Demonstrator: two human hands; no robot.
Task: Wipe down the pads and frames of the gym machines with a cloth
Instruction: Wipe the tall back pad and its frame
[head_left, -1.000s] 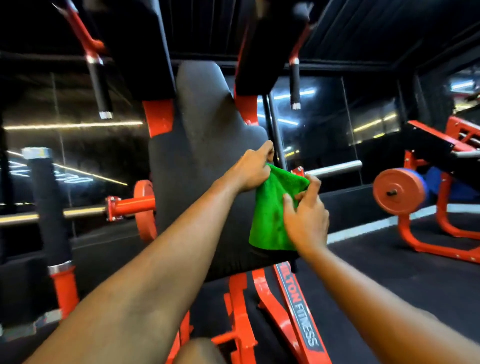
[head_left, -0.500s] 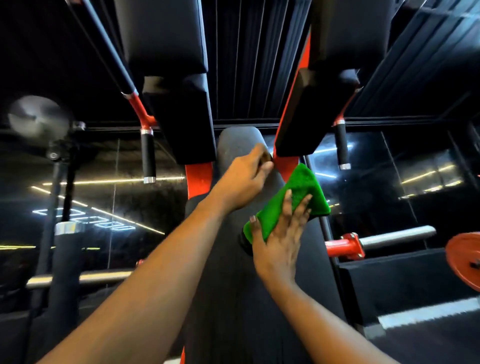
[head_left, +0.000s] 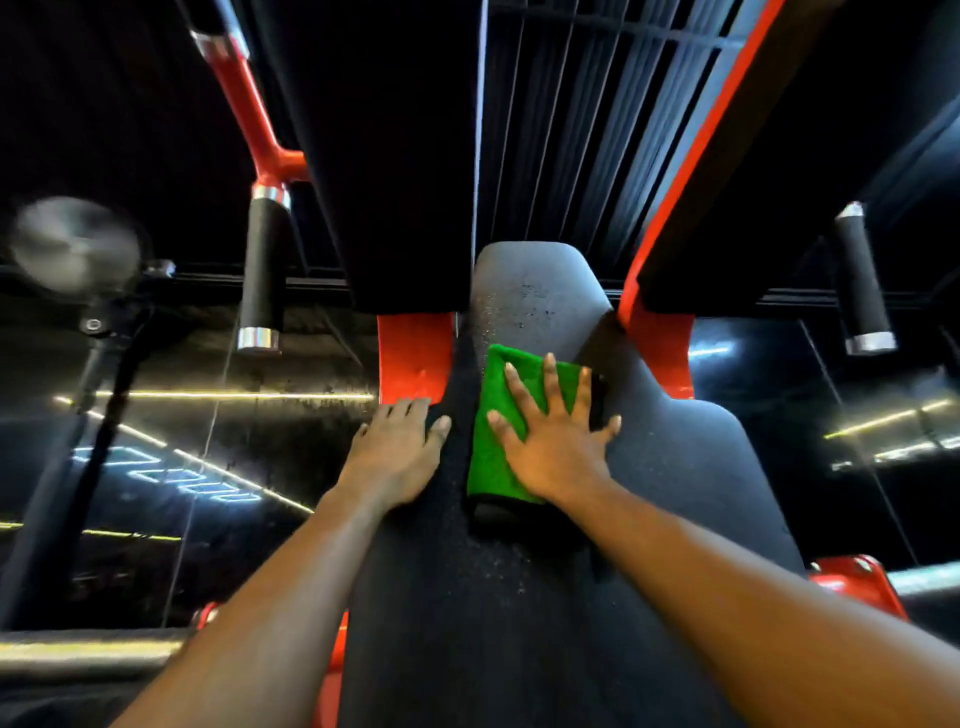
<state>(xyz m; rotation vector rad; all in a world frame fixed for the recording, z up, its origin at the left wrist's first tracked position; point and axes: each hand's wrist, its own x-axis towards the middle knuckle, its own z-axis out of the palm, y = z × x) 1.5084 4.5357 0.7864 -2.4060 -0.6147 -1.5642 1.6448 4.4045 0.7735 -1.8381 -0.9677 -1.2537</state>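
The folded green microfibre cloth (head_left: 491, 462) lies flat under the right hand (head_left: 556, 441), whose spread fingers press it onto the long dark grey padded backrest (head_left: 519, 597). The left hand (head_left: 395, 452) rests just beside it on the pad's left edge, fingers straight and together. The backrest runs lengthwise away from the fingertips, so I'd expect the right hand to stroke along it. I count one cloth, one backrest, two black overhead pads (head_left: 395, 156) and two black hanging grips (head_left: 262, 270).

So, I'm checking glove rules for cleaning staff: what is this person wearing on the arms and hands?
Nothing that shows. The left hand and right hand are bare: no gloves, no rings seen. The left forearm and right forearm are bare too, with no sleeves, watch or bands as far as the view shows.
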